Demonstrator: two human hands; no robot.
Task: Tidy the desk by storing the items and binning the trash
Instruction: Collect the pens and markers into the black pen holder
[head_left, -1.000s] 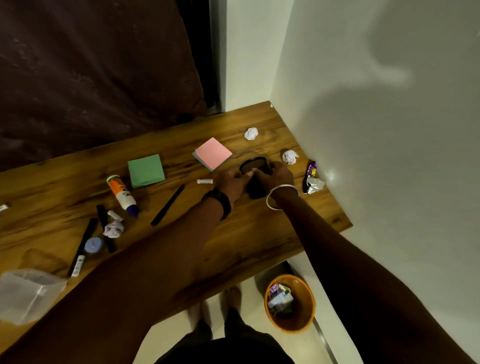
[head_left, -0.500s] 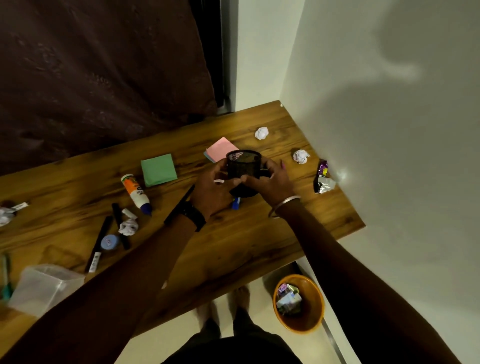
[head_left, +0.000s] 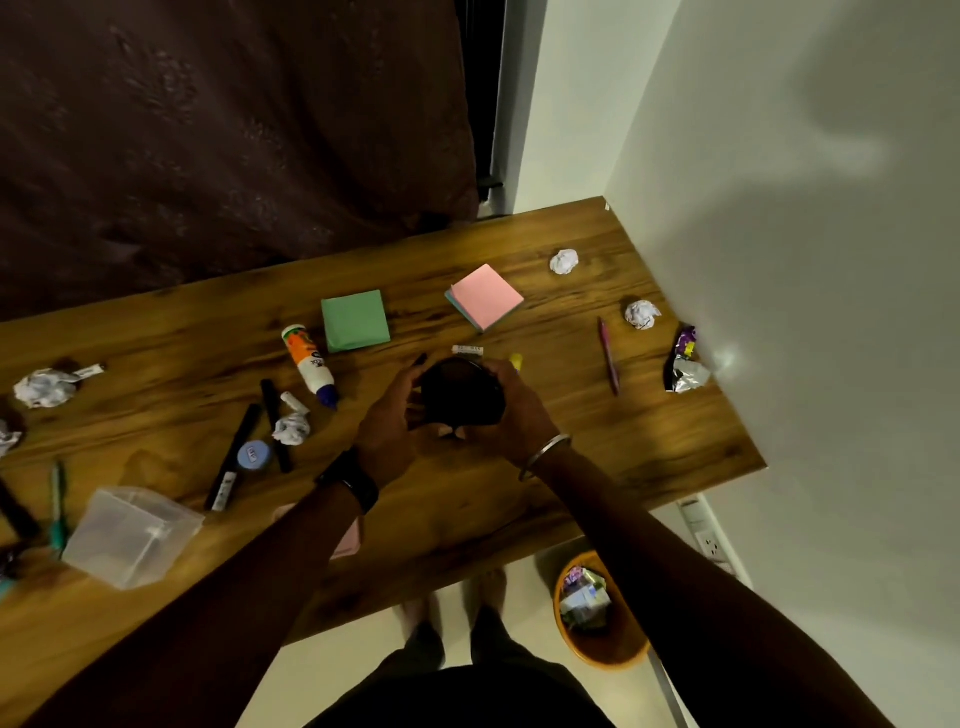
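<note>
Wooden desk (head_left: 649, 457) fills a dim room's corner. At its middle we grip the black mesh cup (head_left: 461, 395), left hand (head_left: 387, 436) and right hand (head_left: 511, 415) both curled round its wall. We judge it light, stiff and easily tipped, so its sides are the best hold. From the cup, a purple pen (head_left: 608, 356) lies at 3 o'clock, a glue bottle (head_left: 310, 366) at 9, a pink pad (head_left: 485, 296) at 12 and a crumpled paper ball (head_left: 641, 314) at 2. The orange bin (head_left: 608, 657) stands on the floor at 5.

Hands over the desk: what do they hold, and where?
A black cup, held by its sides: left hand on one side, right hand on the other.
</note>
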